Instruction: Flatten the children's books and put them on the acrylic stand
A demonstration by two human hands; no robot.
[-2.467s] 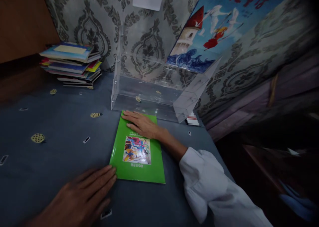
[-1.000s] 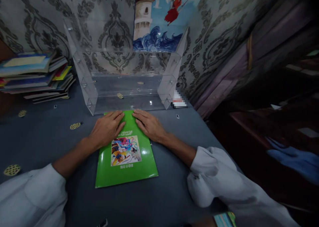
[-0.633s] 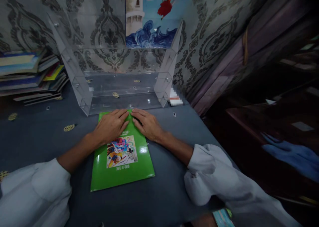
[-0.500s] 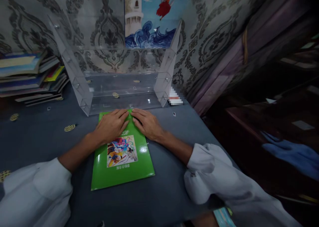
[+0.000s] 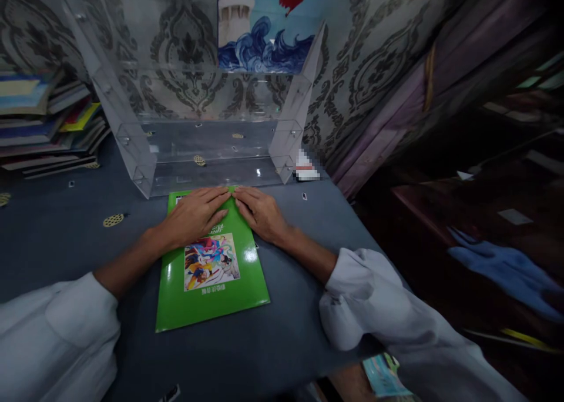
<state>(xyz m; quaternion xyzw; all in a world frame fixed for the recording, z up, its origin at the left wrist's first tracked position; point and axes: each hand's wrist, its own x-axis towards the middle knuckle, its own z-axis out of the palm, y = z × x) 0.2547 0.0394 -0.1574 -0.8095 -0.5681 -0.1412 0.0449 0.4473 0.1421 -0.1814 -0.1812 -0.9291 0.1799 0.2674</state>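
Note:
A green book (image 5: 176, 308) with a colourful picture on its cover lies flat on the dark tablecloth, its printed text upside down to me. My left hand (image 5: 196, 217) rests palm down across the upper left of the cover, fingers stretched out and pointing right. From the other side my right hand (image 5: 262, 214) lies on the book's upper right edge, fingers extended. The fingertips of both hands nearly meet at the far edge. Just beyond them stands a clear acrylic shelf rack (image 5: 136, 149) with tiered ledges, no books visible on it.
A stack of books (image 5: 48, 123) stands at the left by the patterned wall (image 5: 189, 49). Right of the rack lies a small white item (image 5: 305, 170), partly blurred out. A sea-and-tower picture (image 5: 273, 37) shows behind the rack. Past the table's right edge lies a blue cloth (image 5: 502, 267).
The view has shifted slightly, so everything sits a little further up and left. Both hands stay flat on the green book; the left hand's fingers look a bit more outstretched.

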